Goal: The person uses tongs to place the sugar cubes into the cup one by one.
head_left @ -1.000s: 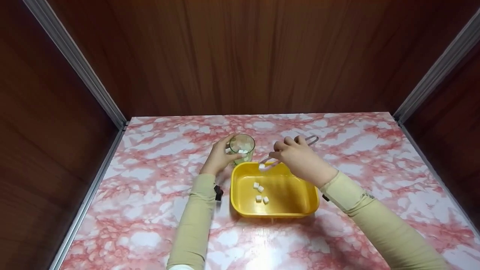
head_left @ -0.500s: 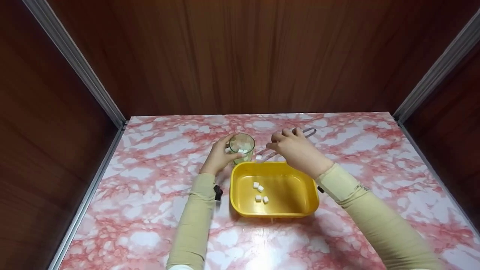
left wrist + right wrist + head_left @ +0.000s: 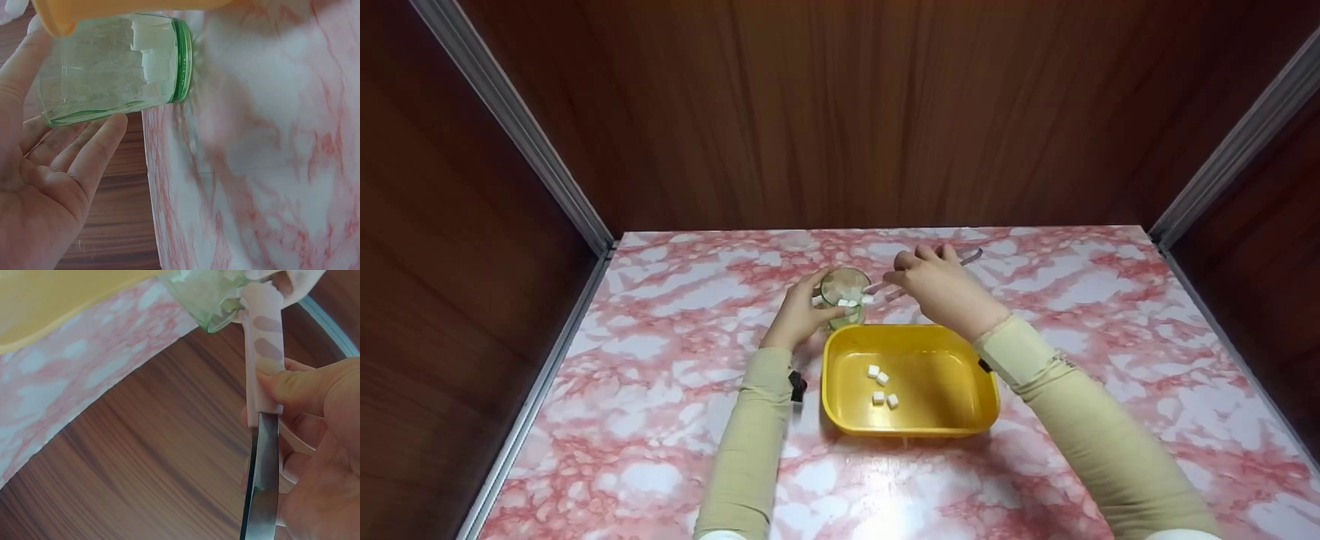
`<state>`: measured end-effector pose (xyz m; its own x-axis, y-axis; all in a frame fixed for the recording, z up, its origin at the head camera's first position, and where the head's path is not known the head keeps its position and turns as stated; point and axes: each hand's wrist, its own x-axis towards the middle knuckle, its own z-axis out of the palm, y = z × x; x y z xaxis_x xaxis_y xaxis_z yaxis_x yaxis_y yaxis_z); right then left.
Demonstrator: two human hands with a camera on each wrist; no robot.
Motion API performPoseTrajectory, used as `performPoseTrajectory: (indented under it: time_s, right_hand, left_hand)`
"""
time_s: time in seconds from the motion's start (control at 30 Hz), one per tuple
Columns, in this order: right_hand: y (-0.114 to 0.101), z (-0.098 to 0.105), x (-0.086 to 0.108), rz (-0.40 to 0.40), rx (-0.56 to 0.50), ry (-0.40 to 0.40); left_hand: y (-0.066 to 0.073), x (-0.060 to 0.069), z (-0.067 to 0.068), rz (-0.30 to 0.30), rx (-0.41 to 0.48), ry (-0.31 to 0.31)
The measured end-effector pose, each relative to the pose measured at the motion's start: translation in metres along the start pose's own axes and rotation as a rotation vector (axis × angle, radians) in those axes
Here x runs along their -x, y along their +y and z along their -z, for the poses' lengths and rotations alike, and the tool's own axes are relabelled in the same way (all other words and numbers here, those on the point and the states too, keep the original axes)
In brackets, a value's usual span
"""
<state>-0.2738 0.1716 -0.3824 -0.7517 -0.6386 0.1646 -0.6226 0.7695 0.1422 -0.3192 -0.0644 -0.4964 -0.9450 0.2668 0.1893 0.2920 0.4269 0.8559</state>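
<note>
A green-tinted glass [image 3: 846,321] stands upright behind the yellow tub, with white sugar cubes [image 3: 151,53] at its bottom. My left hand [image 3: 799,316] holds it from the left side, thumb in front and fingers behind. My right hand [image 3: 943,291] pinches metal tongs [image 3: 263,391] with pale pink ends. Between the tong tips a white sugar cube [image 3: 868,299] sits at the right side of the glass rim. Whether it is over the opening is hard to tell. Several more sugar cubes [image 3: 878,397] lie in the left half of the yellow tub [image 3: 911,431].
The pink-and-white marbled table [image 3: 660,390] carries the tub and the glass. Dark wood panels [image 3: 840,112] rise behind and at both sides, with metal rails [image 3: 521,142] at the corners. The tub's back rim is close to the glass.
My right hand has moved left and away from me, carrying the tongs and sugar cube from above the tub's back rim to the glass rim. The left hand and glass stay put.
</note>
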Motion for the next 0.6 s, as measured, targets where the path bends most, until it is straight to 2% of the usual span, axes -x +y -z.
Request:
performPoseTrajectory:
  time_s: [0.37,0.6]
  right_hand:
    - [0.002,-0.012,-0.013,0.003,0.018,0.059]
    - [0.001,-0.020,-0.017,-0.014,0.019,0.053]
  left_hand:
    - [-0.002,-0.001,0.000,0.031,-0.033,-0.004]
    - [-0.003,-0.002,0.000,0.014,-0.035,-0.003]
